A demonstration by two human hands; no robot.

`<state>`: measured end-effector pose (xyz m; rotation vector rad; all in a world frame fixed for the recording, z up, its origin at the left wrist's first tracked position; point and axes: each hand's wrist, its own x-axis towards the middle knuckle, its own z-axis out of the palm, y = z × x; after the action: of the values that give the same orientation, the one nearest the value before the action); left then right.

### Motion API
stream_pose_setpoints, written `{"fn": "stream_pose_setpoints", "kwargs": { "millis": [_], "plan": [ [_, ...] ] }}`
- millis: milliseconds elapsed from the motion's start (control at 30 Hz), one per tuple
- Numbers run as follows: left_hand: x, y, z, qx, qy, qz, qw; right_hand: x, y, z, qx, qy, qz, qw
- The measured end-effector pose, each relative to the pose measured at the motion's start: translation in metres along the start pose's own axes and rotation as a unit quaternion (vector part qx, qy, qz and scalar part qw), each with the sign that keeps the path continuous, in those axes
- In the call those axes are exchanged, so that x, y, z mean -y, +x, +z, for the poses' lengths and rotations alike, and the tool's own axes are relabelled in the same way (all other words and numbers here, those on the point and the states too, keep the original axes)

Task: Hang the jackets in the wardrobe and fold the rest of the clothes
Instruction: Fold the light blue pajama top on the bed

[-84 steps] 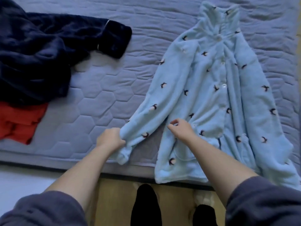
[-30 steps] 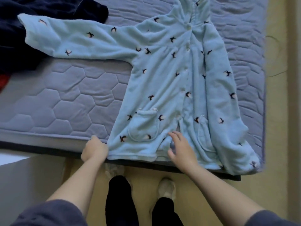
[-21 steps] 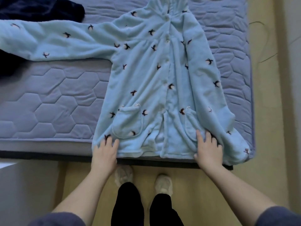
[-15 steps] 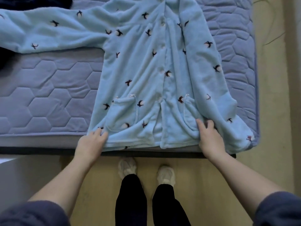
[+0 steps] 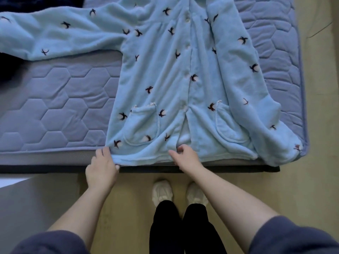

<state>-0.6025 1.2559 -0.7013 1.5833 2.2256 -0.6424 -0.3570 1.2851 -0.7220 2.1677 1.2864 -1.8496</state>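
A: As the head view looks down over the bed edge, where does the blue robe lie from the hands?

B: It lies flat and front up on the mattress. Its long axis runs straight away from the person, with the collar far and the hem at the near edge, drooping a little over it. Both hands are at that hem.

A: And the grips?

B: The left hand pinches the hem's left corner, fingers on top and thumb at its lower edge. The right hand sits at mid-hem, just beside the front slit, fingers curled. I cannot tell whether cloth is caught between them.

A: What does the fold turn on?

B: The sleeves, I'd judge. The outstretched sleeve lies crosswise to the left, well apart from the hem, its cuff out of frame beside a dark garment. The other sleeve lies alongside the body on the right. So the left hand is the nearer one to bring the crosswise sleeve in over the chest, before the hem goes up toward the collar.
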Motion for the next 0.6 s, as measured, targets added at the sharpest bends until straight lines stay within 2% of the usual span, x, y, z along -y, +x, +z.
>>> {"fn": "stream_pose_setpoints", "kwargs": {
  "millis": [67,133,267,300,367,433,467,533,600],
  "plan": [
    [0.006,0.005,0.004,-0.010,-0.086,-0.051,0.995,-0.001,0.009,0.003,0.002,-0.027,-0.004,1.000],
    [0.019,0.007,0.007,-0.029,-0.108,-0.086,0.990,-0.014,0.004,-0.003,-0.007,-0.055,0.017,0.998],
    [0.027,0.000,0.006,0.011,-0.123,-0.056,0.991,-0.042,-0.028,-0.021,-0.028,0.012,0.053,0.998],
    [0.022,-0.003,0.003,0.028,-0.128,-0.059,0.990,-0.046,-0.036,-0.026,-0.050,0.030,0.062,0.996],
    [0.008,-0.014,-0.001,0.075,-0.104,-0.071,0.989,-0.058,-0.049,-0.040,-0.147,0.047,0.083,0.985],
    [-0.016,-0.028,-0.002,0.160,-0.073,-0.067,0.982,-0.073,-0.059,-0.062,-0.246,0.071,0.116,0.960],
    [-0.031,-0.035,-0.002,0.207,-0.082,-0.050,0.974,-0.081,-0.062,-0.073,-0.272,0.096,0.137,0.948],
    [-0.073,-0.048,0.001,0.282,-0.179,0.007,0.943,-0.095,-0.062,-0.096,-0.288,0.158,0.157,0.931],
    [-0.125,-0.053,0.004,0.324,-0.346,0.005,0.880,-0.106,-0.056,-0.114,-0.286,0.156,0.140,0.935]
  ]
}}
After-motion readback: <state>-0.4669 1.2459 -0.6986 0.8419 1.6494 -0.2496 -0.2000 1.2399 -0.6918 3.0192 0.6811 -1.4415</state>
